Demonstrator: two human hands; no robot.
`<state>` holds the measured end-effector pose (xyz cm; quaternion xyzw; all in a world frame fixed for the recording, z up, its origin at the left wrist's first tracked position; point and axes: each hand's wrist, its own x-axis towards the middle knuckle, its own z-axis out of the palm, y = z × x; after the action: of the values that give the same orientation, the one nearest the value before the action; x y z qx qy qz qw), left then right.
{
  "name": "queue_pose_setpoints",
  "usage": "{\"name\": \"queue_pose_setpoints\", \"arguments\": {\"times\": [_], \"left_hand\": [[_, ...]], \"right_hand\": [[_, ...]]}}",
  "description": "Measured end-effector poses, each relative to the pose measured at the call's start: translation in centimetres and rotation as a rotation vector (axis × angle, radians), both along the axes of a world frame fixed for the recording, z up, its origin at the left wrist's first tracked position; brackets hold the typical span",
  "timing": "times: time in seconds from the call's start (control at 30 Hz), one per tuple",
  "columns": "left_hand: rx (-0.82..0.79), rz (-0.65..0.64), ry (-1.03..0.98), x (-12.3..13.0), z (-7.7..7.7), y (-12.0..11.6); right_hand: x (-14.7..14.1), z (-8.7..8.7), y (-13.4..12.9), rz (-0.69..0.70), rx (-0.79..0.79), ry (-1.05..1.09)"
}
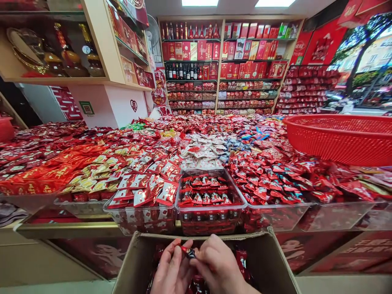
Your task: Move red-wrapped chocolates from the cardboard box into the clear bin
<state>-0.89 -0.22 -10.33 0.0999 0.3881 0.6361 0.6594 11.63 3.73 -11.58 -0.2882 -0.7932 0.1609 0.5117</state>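
Observation:
Between both hands is a small red and black wrapped candy (187, 251), held over an open cardboard box (271, 261). My left hand (171, 265) pinches its red end with thumb and fingers. My right hand (216, 261) has its fingers curled round the dark end. Below them, more red-wrapped candies (241, 261) lie in the box, partly covered by my hands. Just beyond the box stands a clear plastic bin (211, 212) with rows of red and black wrapped candies (211, 198) inside.
Neighbouring clear bins hold heaped red and white packets (143, 190) on the left and red packets (269, 179) on the right. A large red plastic basket (337, 141) rests on the right-hand heap. Stocked shelves (220, 61) line the back wall.

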Motion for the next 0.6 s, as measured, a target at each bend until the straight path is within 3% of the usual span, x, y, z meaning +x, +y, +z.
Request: {"name": "queue_pose_setpoints", "arguments": {"times": [0.07, 0.13, 0.2, 0.33, 0.4, 0.47, 0.6], "left_hand": [[-0.030, -0.012, 0.026, 0.1, 0.3, -0.2], [-0.054, -0.031, 0.096, 0.1, 0.6, -0.3], [-0.041, -0.026, 0.113, 0.1, 1.0, -0.3], [0.051, -0.004, -0.009, 0.3, 1.6, -0.1], [0.063, 0.001, -0.049, 0.5, 1.8, -0.1], [0.049, 0.009, -0.064, 0.7, 1.8, -0.2], [0.033, -0.028, -0.035, 0.7, 1.8, -0.2]], "right_hand": [[0.0, 0.0, -0.1, -0.017, 0.310, -0.111], [-0.1, 0.2, -0.3, 0.040, 0.389, -0.137], [-0.2, 0.7, -0.5, 0.123, 0.210, -0.071], [0.0, 2.0, -0.6, 0.190, -0.570, 0.154], [0.0, 2.4, -0.4, 0.276, -0.885, 0.291], [0.0, 2.4, -0.2, 0.355, -1.020, 0.396], [0.0, 2.0, -0.3, 0.381, -1.037, 0.435]]}}
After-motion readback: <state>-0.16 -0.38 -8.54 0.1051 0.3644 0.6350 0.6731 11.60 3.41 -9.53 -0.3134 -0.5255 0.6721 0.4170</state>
